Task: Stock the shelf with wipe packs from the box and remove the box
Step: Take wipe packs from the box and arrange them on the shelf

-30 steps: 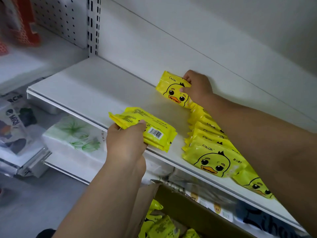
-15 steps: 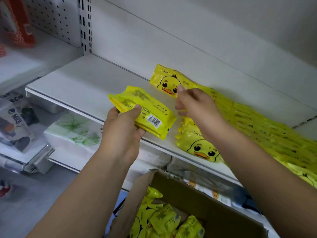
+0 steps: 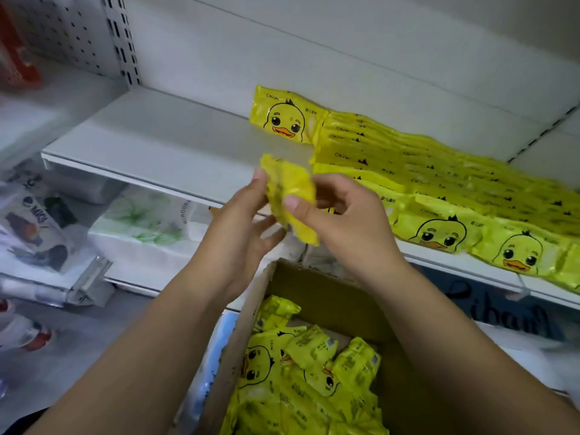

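A yellow wipe pack [image 3: 290,196], blurred by motion, is held up in front of the white shelf [image 3: 150,146]. My left hand [image 3: 241,227] holds its left side with fingers behind it, and my right hand [image 3: 342,221] pinches its right side, thumb on the front. Rows of yellow duck-print wipe packs [image 3: 439,189] lie overlapped on the shelf's right part, with one face-up pack [image 3: 284,116] at the back. Below my hands stands the open cardboard box [image 3: 329,296] with several more yellow packs [image 3: 307,378] inside.
The shelf's left half is bare white board, bounded by a slotted upright [image 3: 120,39] and pegboard. On the lower shelf lie white tissue packs [image 3: 144,224] with green leaf print, and other packaged goods [image 3: 34,227] at far left. A dark blue package [image 3: 502,312] sits lower right.
My right hand left the row on the shelf and came back to the pack held by my left hand. Both hands now hold it, lower and nearer the box, and it is turned.
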Demonstrator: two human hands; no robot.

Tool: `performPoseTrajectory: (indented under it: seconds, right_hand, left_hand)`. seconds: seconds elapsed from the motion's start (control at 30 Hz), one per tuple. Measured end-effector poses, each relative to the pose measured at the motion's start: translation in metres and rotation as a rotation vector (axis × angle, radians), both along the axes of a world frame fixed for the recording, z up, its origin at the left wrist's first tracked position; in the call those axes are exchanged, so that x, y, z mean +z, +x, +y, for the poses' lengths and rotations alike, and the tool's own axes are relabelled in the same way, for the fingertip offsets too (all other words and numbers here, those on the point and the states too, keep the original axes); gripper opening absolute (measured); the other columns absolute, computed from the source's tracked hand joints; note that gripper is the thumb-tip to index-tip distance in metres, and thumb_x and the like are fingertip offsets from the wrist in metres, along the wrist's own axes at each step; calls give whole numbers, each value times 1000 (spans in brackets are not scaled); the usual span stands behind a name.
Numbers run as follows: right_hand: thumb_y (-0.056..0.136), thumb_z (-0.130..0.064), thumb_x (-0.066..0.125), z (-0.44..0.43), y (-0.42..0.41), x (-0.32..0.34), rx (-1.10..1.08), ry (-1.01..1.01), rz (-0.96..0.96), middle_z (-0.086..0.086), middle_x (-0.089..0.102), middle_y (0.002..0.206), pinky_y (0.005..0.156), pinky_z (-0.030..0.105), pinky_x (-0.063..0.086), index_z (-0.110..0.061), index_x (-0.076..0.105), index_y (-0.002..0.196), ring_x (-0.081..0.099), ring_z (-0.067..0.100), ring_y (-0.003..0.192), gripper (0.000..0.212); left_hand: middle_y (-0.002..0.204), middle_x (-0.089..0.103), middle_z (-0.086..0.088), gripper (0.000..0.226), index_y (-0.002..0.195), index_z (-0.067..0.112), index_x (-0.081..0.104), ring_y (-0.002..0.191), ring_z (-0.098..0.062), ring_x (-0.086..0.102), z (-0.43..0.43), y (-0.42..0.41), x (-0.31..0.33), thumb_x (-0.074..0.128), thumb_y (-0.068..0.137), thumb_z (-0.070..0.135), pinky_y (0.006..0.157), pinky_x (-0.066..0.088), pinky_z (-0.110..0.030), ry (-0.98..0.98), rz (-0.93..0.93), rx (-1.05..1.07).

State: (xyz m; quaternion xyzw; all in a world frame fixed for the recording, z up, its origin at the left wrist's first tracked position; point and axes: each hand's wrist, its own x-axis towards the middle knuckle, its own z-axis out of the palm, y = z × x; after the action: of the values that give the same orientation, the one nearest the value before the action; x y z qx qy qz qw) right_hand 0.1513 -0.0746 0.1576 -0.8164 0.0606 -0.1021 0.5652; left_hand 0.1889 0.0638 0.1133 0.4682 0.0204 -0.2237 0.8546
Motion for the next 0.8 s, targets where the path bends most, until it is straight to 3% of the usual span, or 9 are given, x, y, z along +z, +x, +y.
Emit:
performPoseTrajectory:
  seconds: [0.1,0.2,0.3,0.4,0.47,0.53,0.6,0.7,0.8]
  right_hand:
    - [81,-21,81,5,-10,0,174,50,58,-2,76,106,88,29,58,-18,71,114,70,8,100,34]
    - [90,-24,75,-6,-8,2,45,17,-28,-4,76,100,93,30,56,-19,73,108,70,10,99,19]
    - [94,-31,70,-21,0,7,-114,-68,-85,-9,73,105,84,12,50,-17,71,111,66,-2,96,22]
    - [95,-44,64,-30,12,8,-124,-67,32,-16,70,107,73,2,44,-21,68,116,61,-15,89,31]
    - [94,-50,64,-33,19,8,-105,40,113,-6,75,97,78,19,50,-19,73,101,67,-1,83,33]
    - [85,-54,71,-36,22,7,-130,100,64,13,71,85,74,36,45,-12,71,83,59,19,75,42]
    - [78,-55,75,-41,24,5,-213,151,-7,13,58,79,71,39,37,-17,69,72,47,22,74,39]
    - [69,-63,79,-44,23,6,-276,241,25,11,57,82,73,45,42,-24,69,72,48,26,76,40]
    - [83,-50,75,-43,20,4,-251,329,73,10,70,88,94,55,51,-22,71,73,65,32,86,30]
  left_hand:
    - [133,65,-20,64,136,8,61,127,-37,60,9,-3,5,38,102,57,111,45,-54,-226,112,-36]
    - [133,67,-16,73,132,15,68,129,-41,58,20,-3,12,36,94,69,113,39,-60,-273,82,-80]
    - [135,65,-15,78,131,20,67,126,-43,60,25,-2,14,35,86,76,108,41,-63,-323,68,-201]
    - [137,64,-16,81,132,18,66,126,-43,60,21,-3,15,35,87,76,103,41,-68,-356,91,-304]
    - [139,62,-16,81,135,17,65,128,-43,58,19,-6,15,37,86,75,104,39,-68,-345,86,-367]
    - [143,59,-16,82,139,15,62,133,-41,55,19,-8,16,41,86,73,108,39,-64,-370,62,-421]
    - [144,58,-17,79,141,10,59,132,-38,56,18,-6,18,43,90,68,108,45,-58,-375,63,-385]
    - [131,67,-18,60,135,6,61,121,-35,66,10,0,14,34,106,50,96,56,-53,-92,1,-106]
    - [117,74,-18,46,123,7,67,107,-35,72,7,3,7,36,110,38,92,57,-57,109,-44,114]
